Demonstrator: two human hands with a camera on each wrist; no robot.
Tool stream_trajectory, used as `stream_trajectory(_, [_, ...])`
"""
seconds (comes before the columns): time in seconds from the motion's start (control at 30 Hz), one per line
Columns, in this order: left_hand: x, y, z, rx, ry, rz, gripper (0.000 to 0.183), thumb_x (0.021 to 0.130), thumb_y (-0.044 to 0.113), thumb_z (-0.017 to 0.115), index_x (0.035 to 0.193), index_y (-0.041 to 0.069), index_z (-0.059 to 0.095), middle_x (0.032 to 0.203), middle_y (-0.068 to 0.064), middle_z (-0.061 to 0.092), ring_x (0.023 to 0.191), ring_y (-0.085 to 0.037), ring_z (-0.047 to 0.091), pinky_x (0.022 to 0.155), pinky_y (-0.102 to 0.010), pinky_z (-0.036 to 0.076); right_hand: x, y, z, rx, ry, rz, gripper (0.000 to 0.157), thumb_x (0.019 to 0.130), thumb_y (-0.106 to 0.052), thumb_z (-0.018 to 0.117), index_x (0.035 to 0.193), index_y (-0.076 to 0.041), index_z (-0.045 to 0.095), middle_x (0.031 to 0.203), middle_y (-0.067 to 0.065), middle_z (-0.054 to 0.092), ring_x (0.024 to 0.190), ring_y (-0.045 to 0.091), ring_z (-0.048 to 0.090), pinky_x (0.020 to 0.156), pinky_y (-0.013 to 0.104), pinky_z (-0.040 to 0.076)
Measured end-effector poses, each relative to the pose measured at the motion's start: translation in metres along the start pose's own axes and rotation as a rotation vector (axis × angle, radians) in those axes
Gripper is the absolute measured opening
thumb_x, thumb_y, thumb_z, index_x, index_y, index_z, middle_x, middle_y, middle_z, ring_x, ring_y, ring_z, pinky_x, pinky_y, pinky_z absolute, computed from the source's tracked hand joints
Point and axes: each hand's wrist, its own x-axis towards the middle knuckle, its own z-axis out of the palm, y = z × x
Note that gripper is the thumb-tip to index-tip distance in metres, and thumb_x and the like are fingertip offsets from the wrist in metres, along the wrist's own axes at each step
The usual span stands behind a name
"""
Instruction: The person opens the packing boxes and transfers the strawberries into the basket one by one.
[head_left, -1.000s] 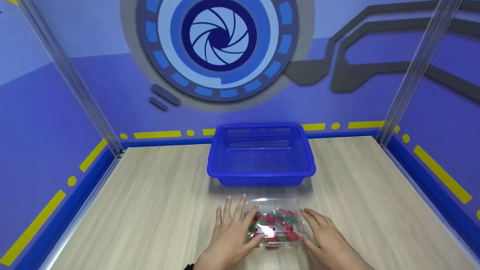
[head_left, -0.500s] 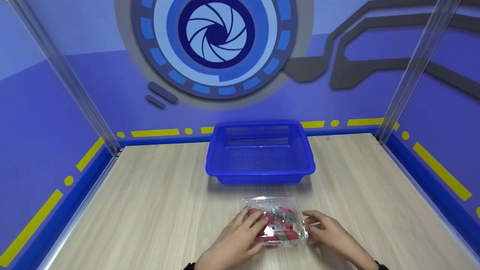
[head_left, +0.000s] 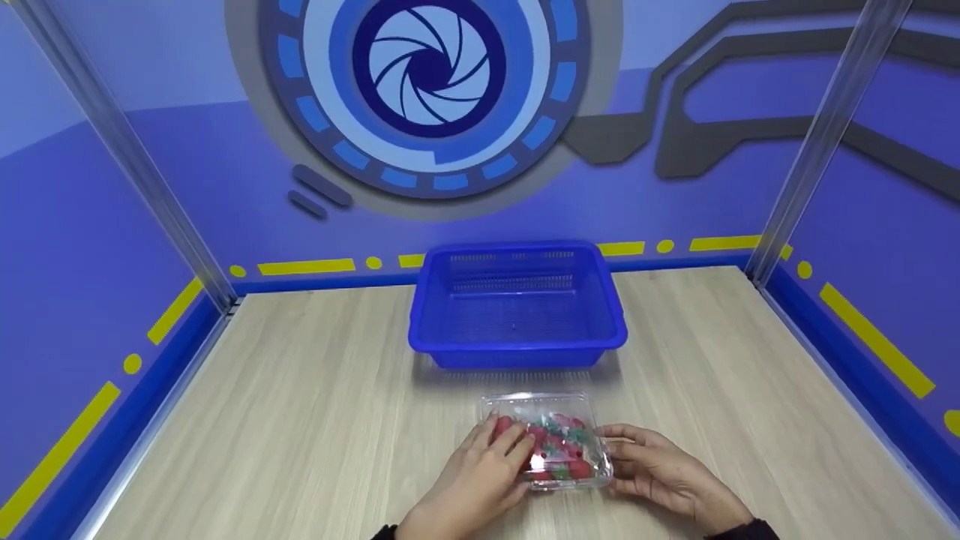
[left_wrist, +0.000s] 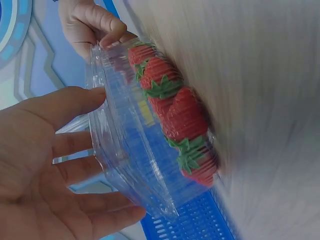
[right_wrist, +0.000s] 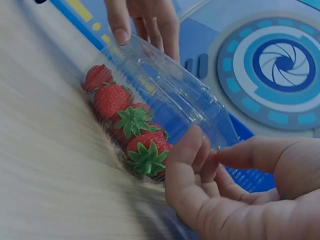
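Observation:
A clear plastic clamshell box (head_left: pixel 536 403) of strawberries (head_left: pixel 551 450) rests on the table in the head view, its lid down. Both wrist views show red strawberries with green leaves (right_wrist: pixel 147 157) through its side wall. My left hand (head_left: pixel 480 469) lies over the box's left part, fingers across the lid and thumb at the near edge; the left wrist view shows that hand (left_wrist: pixel 55 165) with fairly straight fingers. At the box's right edge, my right hand (head_left: pixel 664 469) has curled fingers. In the right wrist view, its thumb and fingertips (right_wrist: pixel 192 145) pinch at the lid's corner.
Behind the box stands a blue plastic basket (head_left: pixel 517 349) with slotted walls and nothing in it. Blue printed panels (head_left: pixel 360 225) close off the back and both sides of the wood-grain table (head_left: pixel 315 420).
My left hand has slid from spread fingers at the box's left side to lying over the lid. My right hand's fingers have curled in at the right edge. The box stays nearly in place.

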Motion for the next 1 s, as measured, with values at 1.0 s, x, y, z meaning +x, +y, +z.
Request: stream_trajectory(1.0, [0.006, 0.021, 0.006, 0.371, 0.061, 0.071, 0.037, 0.097, 0.023, 0.063, 0.131, 0.011, 0.066, 0.131, -0.008, 0.067, 0.111, -0.037, 0.068, 0.086, -0.048, 0.060, 0.001, 0.007, 0.002, -0.019, -0.093, -0.015, 0.029, 0.099, 0.000, 0.055, 0.126, 0.006, 0.045, 0.109, 0.008, 0.068, 0.097, 0.017, 0.067, 0.085, 0.032, 0.057])
